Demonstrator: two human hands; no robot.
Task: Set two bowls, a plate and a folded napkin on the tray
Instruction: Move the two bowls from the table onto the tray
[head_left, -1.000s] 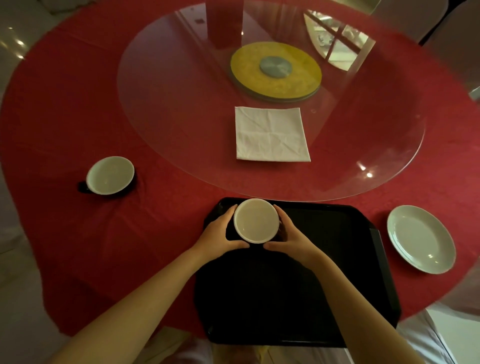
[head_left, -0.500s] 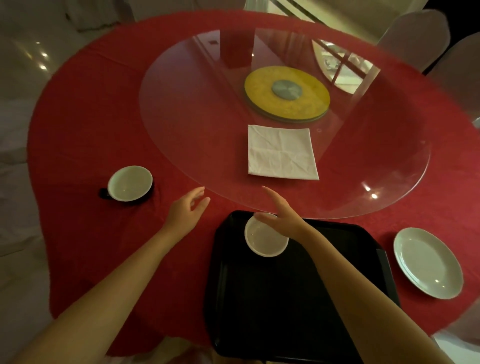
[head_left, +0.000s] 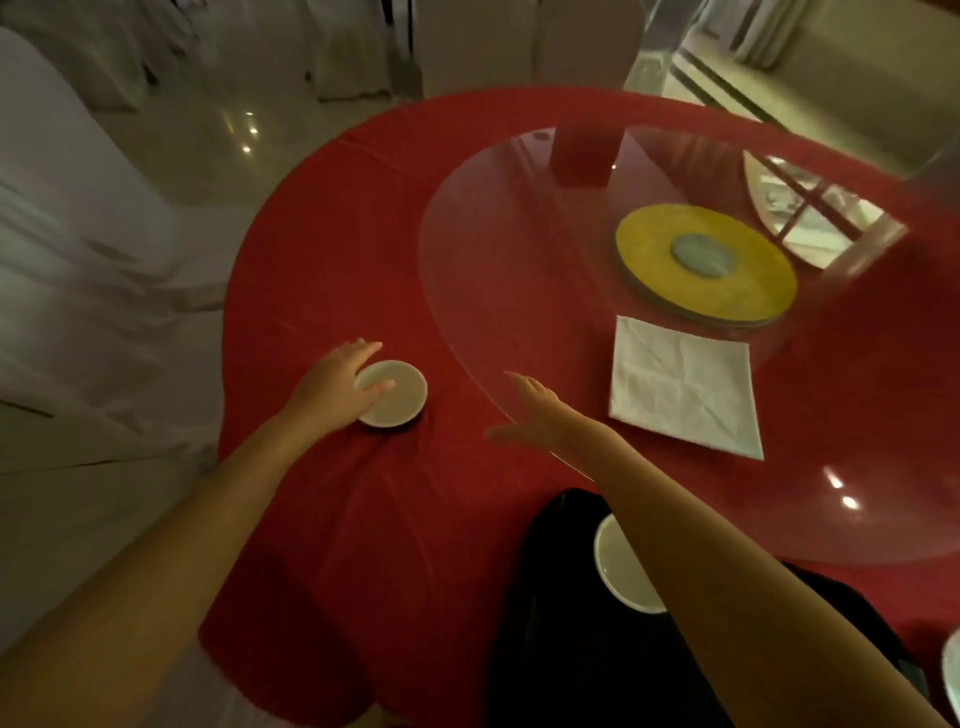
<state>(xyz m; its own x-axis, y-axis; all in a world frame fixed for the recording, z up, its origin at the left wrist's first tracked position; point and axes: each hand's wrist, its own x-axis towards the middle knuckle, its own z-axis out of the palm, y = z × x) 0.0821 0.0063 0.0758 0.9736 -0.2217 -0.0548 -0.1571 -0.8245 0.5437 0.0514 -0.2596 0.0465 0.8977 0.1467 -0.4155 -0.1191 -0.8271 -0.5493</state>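
One white bowl (head_left: 618, 571) stands in the far left corner of the black tray (head_left: 561, 639), partly hidden by my right forearm. A second white bowl (head_left: 397, 400) rests on the red tablecloth to the left. My left hand (head_left: 332, 387) lies on that bowl's left rim, fingers spread and thumb over the rim; the bowl still sits on the cloth. My right hand (head_left: 535, 415) hovers open between the second bowl and the glass turntable, holding nothing. The white folded napkin (head_left: 683, 389) lies on the glass. A sliver of the white plate (head_left: 953, 675) shows at the right edge.
A round glass turntable (head_left: 493, 312) with a yellow hub (head_left: 727, 280) covers the middle of the red table (head_left: 337, 234). White-covered chairs (head_left: 78, 208) stand to the left and behind the table.
Both hands let go of the bowl on the tray. My left hand reached left onto the second bowl, my right hand followed toward it, and the view swung left.
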